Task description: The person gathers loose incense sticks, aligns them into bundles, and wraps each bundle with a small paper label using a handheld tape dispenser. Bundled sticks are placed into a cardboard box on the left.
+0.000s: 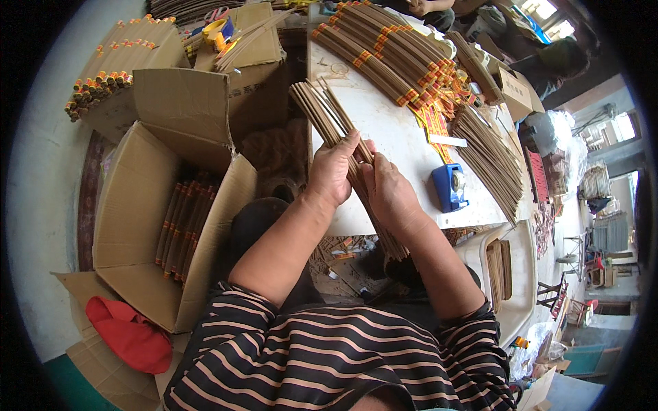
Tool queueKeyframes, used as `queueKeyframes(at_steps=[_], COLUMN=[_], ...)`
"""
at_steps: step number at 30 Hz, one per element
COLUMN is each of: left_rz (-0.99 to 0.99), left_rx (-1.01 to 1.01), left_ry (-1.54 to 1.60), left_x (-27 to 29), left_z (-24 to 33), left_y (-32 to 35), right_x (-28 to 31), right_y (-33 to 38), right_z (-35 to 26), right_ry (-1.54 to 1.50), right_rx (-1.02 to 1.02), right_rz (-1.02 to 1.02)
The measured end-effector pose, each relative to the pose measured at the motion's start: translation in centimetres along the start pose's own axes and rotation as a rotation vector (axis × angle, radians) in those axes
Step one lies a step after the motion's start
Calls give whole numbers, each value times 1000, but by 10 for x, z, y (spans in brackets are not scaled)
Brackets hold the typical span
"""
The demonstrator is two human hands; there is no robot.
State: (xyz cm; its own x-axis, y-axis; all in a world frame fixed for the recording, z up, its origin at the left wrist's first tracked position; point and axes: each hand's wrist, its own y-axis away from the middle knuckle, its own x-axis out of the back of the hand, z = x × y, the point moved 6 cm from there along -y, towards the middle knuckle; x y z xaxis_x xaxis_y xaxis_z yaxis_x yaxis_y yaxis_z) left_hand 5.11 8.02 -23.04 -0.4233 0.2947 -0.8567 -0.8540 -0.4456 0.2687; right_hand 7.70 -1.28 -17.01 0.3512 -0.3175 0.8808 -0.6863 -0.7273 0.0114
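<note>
A loose bundle of thin brown incense sticks (322, 113) slants across the front edge of the white table (384, 147). My left hand (332, 169) is wrapped round its middle, and my right hand (392, 188) grips it just below. The upper ends of the sticks are fanned and uneven; the lower ends hang past the table edge above my lap. To the right of my hands a blue tape dispenser (449, 187) stands on the table. Beyond it lies a spread pile of loose incense sticks (488, 164), with red and yellow paper bands (433, 123) beside it.
Banded incense bundles (384, 44) are stacked at the table's far side. An open cardboard box (123, 226) on my left holds several banded bundles (188, 226). A white plastic tub (524, 274) with sticks stands at the right. Another person's hand (421, 7) shows at the far edge.
</note>
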Motion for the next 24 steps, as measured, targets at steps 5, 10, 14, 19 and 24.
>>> queueKeyframes(at_steps=[5, 10, 14, 19, 24], left_rz=[-50, -169, -322, -529, -564], left_rx=[-34, -191, -381, -454, -420], left_ry=[-84, -91, -286, -535, -767], left_x=[2, -32, -95, -160, -160], left_z=[2, 35, 65, 72, 46], left_y=[-4, 16, 46, 67, 55], right_x=[-6, 23, 40, 62, 41], right_y=[5, 16, 24, 17, 5], right_z=[-13, -26, -12, -16, 13], right_ry=[87, 31, -386, -661, -768], right_rx=[87, 269, 147, 119, 139], right_rz=[28, 174, 147, 197, 220])
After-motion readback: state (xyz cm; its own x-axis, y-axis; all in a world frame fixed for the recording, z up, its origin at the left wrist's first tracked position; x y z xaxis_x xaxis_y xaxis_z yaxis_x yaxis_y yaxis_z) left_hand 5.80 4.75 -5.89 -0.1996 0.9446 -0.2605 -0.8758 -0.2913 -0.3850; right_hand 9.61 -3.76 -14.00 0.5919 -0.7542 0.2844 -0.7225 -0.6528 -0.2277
